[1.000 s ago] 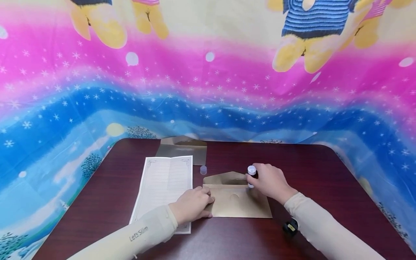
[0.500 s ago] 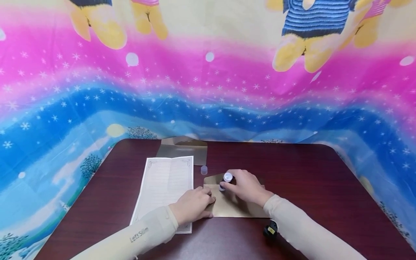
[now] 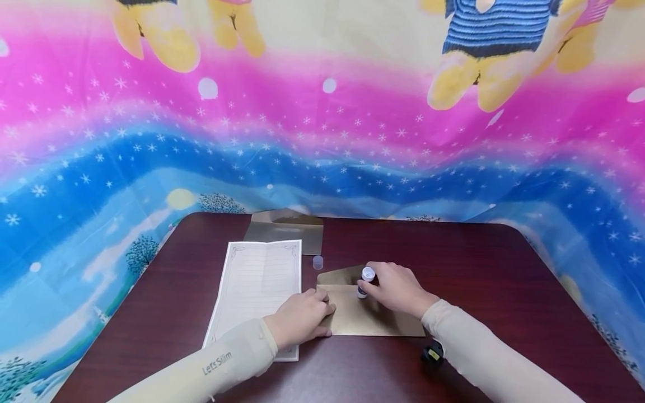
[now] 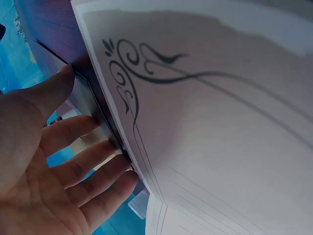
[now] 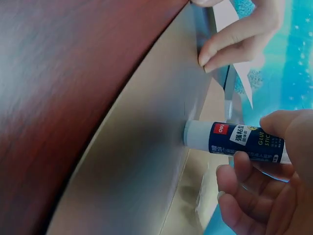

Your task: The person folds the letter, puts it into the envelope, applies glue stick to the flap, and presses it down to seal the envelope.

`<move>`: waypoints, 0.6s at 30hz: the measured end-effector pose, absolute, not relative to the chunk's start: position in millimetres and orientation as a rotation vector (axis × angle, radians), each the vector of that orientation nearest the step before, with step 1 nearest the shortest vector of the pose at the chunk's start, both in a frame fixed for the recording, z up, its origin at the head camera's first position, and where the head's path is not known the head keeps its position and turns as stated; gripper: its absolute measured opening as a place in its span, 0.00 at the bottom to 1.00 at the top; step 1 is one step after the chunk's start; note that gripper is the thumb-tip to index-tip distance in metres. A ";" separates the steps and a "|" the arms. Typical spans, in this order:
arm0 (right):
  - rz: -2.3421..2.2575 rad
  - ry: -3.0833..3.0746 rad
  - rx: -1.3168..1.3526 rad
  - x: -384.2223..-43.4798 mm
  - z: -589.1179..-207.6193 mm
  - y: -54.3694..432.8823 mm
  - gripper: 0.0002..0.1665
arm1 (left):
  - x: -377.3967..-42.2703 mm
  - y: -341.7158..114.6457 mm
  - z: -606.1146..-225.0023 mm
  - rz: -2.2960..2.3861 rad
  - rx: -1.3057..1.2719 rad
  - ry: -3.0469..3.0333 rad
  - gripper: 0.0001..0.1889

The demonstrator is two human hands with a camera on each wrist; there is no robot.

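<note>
My right hand [image 3: 398,290] grips a glue stick [image 5: 244,141] with a dark blue label, its white end down against the gold envelope [image 3: 383,319] close to the fold of the flap. The envelope lies with its flap [image 3: 337,276] unfolded away from me. On its left end rest the fingertips of my left hand [image 3: 299,316], their fingers fairly straight in the left wrist view. A lined sheet of letter paper [image 3: 252,280] with a scrollwork border, creased down the middle, lies to the left, partly under my left forearm.
A small translucent cap [image 3: 317,262] stands beyond the envelope's left corner. Another envelope [image 3: 287,238], flap unfolded, lies at the back of the dark red table [image 3: 484,268]. A printed curtain [image 3: 322,129] hangs behind the table's far edge.
My right hand has swept the glue stick left along the flap side of the envelope, then a little back to the right. The left hand has stayed in place.
</note>
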State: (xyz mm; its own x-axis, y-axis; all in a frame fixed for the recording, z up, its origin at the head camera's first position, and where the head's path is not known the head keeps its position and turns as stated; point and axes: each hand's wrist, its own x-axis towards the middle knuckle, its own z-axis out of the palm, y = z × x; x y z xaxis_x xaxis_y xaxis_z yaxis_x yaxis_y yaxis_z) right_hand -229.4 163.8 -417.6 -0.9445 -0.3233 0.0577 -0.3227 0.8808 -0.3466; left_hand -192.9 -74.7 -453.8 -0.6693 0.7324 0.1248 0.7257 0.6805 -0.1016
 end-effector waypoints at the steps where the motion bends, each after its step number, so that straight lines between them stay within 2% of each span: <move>1: -0.547 3.049 -0.521 -229.3 -416.6 166.8 0.12 | -192.5 -74.5 -453.5 0.068 -1.196 -2.735 0.19; 18: -0.372 3.086 -0.494 -229.9 -408.5 203.0 0.13 | -191.3 -72.4 -452.9 0.071 -1.194 -2.725 0.18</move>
State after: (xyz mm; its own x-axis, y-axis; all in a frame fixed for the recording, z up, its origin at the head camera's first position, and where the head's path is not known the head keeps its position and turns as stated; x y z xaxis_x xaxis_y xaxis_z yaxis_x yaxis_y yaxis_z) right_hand -229.9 203.0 -408.5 -0.9506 -0.3074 0.0424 -0.3087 0.9227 -0.2307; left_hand -191.3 -72.4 -452.9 -0.6664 0.7338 0.1321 0.7259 0.6790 -0.1098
